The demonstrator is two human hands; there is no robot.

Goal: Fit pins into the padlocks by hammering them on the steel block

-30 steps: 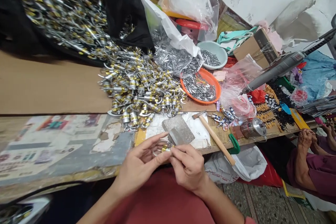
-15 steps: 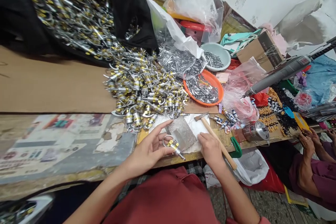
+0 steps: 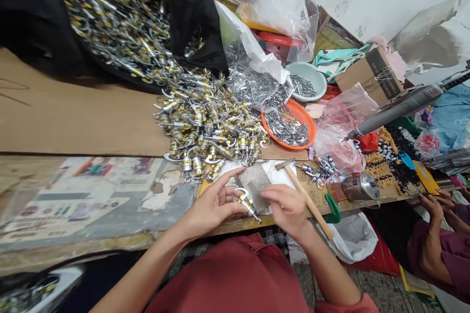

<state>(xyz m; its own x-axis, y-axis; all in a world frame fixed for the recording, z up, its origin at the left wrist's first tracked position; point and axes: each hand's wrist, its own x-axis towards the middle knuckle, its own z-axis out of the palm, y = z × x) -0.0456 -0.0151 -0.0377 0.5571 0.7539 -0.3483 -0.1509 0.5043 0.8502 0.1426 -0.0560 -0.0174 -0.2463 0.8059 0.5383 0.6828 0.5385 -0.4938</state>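
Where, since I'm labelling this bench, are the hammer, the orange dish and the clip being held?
hammer (image 3: 320, 219), head view, on the wooden handle.
orange dish (image 3: 310, 125), head view, on its right rim.
clip (image 3: 245, 201), head view, on its gold-and-silver body.

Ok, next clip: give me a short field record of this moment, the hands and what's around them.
left hand: pinches a silver-and-gold clasp
right hand: hovers beside the clasp, nothing visible in it
nearby: metal block, hammer
behind: pile of clasps, orange dish of metal parts
other person: co-worker's hands at far right
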